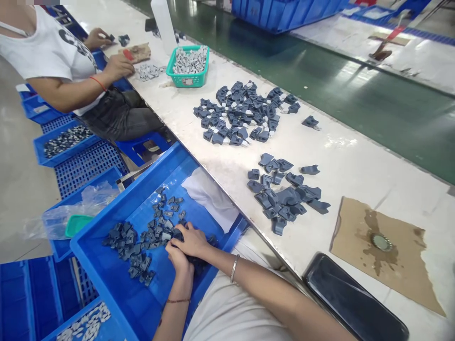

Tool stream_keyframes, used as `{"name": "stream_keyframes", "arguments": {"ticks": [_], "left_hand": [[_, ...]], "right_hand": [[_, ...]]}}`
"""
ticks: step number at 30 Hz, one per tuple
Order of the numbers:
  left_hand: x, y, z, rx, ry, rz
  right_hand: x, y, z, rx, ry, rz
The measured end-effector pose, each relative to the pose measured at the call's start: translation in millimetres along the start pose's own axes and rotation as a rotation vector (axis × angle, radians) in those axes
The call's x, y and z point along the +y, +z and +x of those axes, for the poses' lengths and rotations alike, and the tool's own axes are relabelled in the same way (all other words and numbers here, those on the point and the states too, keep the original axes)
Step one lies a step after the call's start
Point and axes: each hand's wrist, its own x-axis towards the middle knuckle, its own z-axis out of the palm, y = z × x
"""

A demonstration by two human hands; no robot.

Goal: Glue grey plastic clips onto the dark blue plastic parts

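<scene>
Both my hands are together low over the blue tray (106, 284) on my lap. My left hand (179, 258) curls at the near side, and my right hand (192, 240) reaches in beside it from the right, a silver bangle on its wrist. Dark grey pieces show between and under the fingers; which of them are gripped is hard to make out. Loose dark grey plastic pieces (122, 239) lie in the tray left of my hands. On the table, one small heap of dark parts (284, 199) sits near the edge, with a larger heap (245, 111) carrying white bits behind it.
A green basket (190, 81) of light grey pieces stands farther back. Cardboard (355, 237) with a round metal item (381, 242) and a black phone (355, 298) lie at the right. A seated person (71, 71) handles parts at the upper left. White cloth (213, 196) hangs over the tray.
</scene>
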Motion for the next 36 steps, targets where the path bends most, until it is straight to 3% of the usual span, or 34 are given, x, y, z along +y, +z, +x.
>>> {"name": "stream_keyframes", "arguments": {"ticks": [3,7,12,16,19,22,26,28,31,36], "left_hand": [[10,-1.8,-7,0.093,-0.044,-0.052],[29,-5.0,-23,0.19,0.006,-0.179],[79,-10.8,-50,0.215,0.139,-0.361],[139,-4.7,-81,0.083,0.238,-0.473],[185,12.8,-110,-0.045,0.346,-0.527],[223,42.0,-135,-0.237,0.492,-0.528],[259,92.1,-159,-0.47,0.692,-0.452],[269,115.1,-165,-0.563,0.758,-0.384],[276,139.6,-165,-0.664,0.83,-0.266],[280,154.8,-147,-0.768,0.958,-0.104]], "right_hand": [[-4,-2,-7,0.034,-0.071,-0.002],[-14,-8,-22,0.105,-0.152,0.011],[-33,-35,-53,0.296,-0.254,0.067],[-49,-74,-90,0.533,-0.306,0.125],[-52,-109,-122,0.864,-0.405,0.16],[-43,-145,-148,1.177,-0.418,0.127],[-16,-183,-163,1.519,-0.258,0.218],[-1,-195,-163,1.595,-0.171,0.352],[17,-205,-159,1.592,-0.065,0.519],[32,-209,-155,1.537,0.012,0.546]]}}
